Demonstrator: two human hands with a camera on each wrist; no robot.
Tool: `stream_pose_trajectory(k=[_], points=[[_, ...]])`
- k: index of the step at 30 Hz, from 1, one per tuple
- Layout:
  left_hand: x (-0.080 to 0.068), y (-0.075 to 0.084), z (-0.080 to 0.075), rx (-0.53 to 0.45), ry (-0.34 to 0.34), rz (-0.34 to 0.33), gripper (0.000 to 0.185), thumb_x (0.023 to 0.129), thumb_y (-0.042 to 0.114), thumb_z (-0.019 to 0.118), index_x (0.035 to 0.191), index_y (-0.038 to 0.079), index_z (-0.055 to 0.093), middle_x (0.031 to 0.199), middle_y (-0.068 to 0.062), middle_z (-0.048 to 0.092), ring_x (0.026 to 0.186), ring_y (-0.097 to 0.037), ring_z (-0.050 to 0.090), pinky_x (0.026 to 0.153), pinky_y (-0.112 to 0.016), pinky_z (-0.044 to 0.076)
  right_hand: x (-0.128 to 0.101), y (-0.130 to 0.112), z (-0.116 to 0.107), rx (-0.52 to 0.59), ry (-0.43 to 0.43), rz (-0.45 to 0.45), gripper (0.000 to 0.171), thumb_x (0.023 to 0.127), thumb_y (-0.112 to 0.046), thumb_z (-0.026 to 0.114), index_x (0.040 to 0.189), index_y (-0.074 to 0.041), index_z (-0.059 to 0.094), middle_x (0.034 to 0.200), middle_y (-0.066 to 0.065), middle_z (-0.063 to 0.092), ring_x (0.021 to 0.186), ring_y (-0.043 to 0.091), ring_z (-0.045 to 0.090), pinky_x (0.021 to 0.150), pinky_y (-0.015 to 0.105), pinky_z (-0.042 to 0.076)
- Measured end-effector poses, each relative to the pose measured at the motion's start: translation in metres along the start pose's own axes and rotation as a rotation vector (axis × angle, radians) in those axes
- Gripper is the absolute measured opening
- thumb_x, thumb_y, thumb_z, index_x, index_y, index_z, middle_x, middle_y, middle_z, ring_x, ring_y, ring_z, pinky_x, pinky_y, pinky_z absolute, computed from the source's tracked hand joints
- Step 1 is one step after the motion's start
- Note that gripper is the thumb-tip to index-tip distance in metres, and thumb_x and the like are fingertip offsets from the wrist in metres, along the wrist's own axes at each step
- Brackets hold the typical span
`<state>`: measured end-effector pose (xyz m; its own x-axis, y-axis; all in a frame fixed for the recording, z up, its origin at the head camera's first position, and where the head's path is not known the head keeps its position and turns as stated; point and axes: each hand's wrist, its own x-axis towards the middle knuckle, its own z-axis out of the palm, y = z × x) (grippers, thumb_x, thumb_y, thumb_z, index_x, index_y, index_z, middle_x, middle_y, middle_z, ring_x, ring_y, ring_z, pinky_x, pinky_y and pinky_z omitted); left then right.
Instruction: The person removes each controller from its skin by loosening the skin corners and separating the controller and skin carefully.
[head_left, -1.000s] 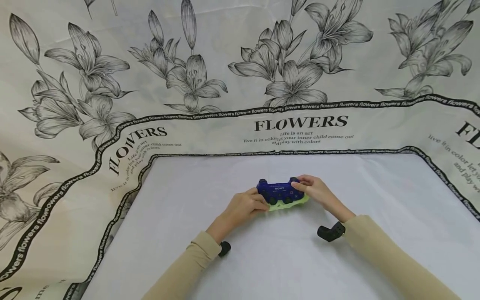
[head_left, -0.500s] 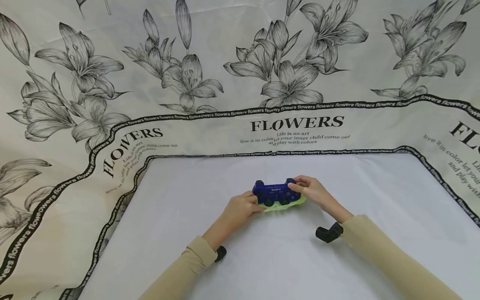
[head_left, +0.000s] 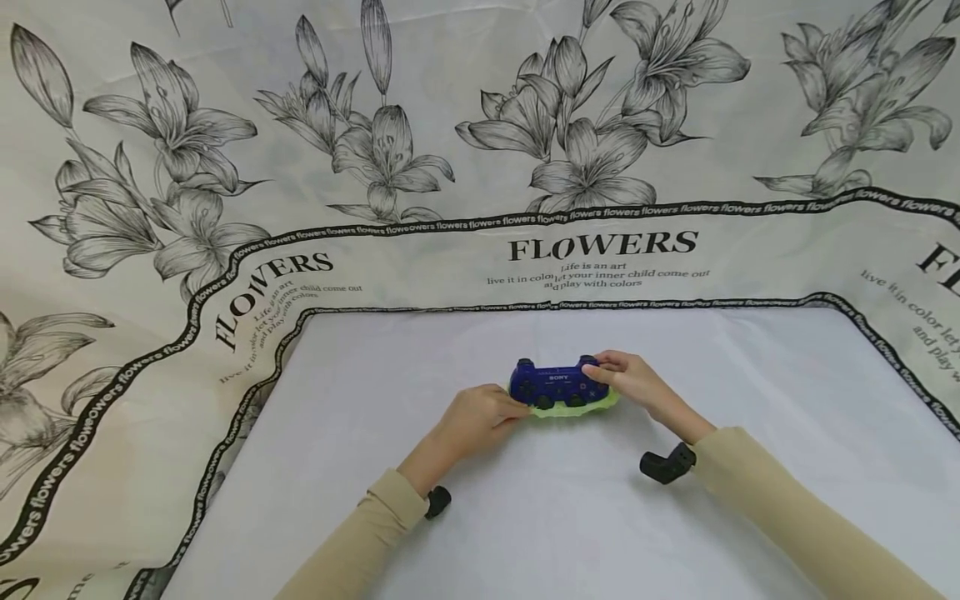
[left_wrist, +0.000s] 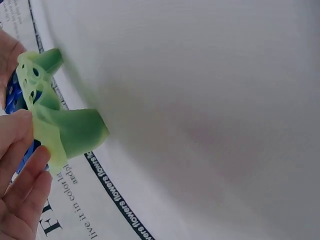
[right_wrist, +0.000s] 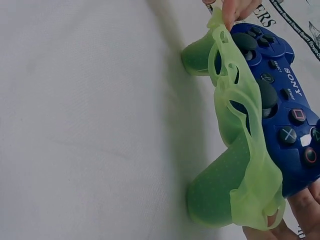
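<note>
From the head view we see a blue controller [head_left: 558,385] sitting in a green skin [head_left: 573,408] near the middle of the white cloth [head_left: 525,517]. Our left hand [head_left: 480,417] curls its fingers on the skin's left end, and our right hand [head_left: 633,382] grips the controller's right end. Beige sleeves [head_left: 780,508] cover both arms (a small black camera sits at each wrist).

The left wrist view shows our left fingers [left_wrist: 20,140] pinching the skin's [left_wrist: 70,132] thin edge, its grip sleeves resting on the cloth [left_wrist: 210,100].

The right wrist view shows the skin [right_wrist: 240,165] peeled half off the controller [right_wrist: 280,95], pinched by fingertips [right_wrist: 235,10] at the far end, with right fingers [right_wrist: 305,210] under the near end.
</note>
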<state>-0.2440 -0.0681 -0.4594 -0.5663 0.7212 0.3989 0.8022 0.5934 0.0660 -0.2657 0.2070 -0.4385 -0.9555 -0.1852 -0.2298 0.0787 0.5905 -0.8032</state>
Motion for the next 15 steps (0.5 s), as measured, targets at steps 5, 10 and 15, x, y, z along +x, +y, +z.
stream_pose_trajectory(k=[5, 10, 15], points=[[0.003, -0.004, -0.004, -0.268, -0.005, -0.225, 0.011, 0.088, 0.019, 0.07, 0.095, 0.016, 0.078, 0.093, 0.001, 0.076, 0.088, -0.011, 0.071, 0.081, -0.025, 0.056, -0.001, -0.001, -0.001, 0.013, 0.004, 0.014, 0.072, 0.096, -0.045, 0.052, 0.143, 0.008, 0.034, 0.144, 0.033, 0.038, 0.134, 0.046, 0.038, 0.108, 0.059, 0.034], [0.008, -0.005, -0.002, -0.653, 0.117, -0.576, 0.01, 0.085, 0.015, 0.073, 0.091, 0.009, 0.078, 0.088, -0.007, 0.076, 0.076, -0.014, 0.072, 0.065, -0.018, 0.055, -0.001, 0.001, -0.001, 0.025, 0.007, 0.019, 0.071, 0.096, -0.045, 0.052, 0.142, 0.007, 0.035, 0.144, 0.033, 0.038, 0.134, 0.046, 0.037, 0.108, 0.059, 0.034], [0.014, -0.006, -0.003, -0.756, 0.175, -0.769, 0.011, 0.083, 0.017, 0.075, 0.089, 0.008, 0.077, 0.086, -0.008, 0.076, 0.072, -0.014, 0.07, 0.061, -0.02, 0.053, -0.001, -0.001, 0.0, 0.033, 0.001, 0.015, 0.071, 0.096, -0.045, 0.052, 0.142, 0.007, 0.035, 0.144, 0.034, 0.038, 0.134, 0.047, 0.037, 0.107, 0.057, 0.036]])
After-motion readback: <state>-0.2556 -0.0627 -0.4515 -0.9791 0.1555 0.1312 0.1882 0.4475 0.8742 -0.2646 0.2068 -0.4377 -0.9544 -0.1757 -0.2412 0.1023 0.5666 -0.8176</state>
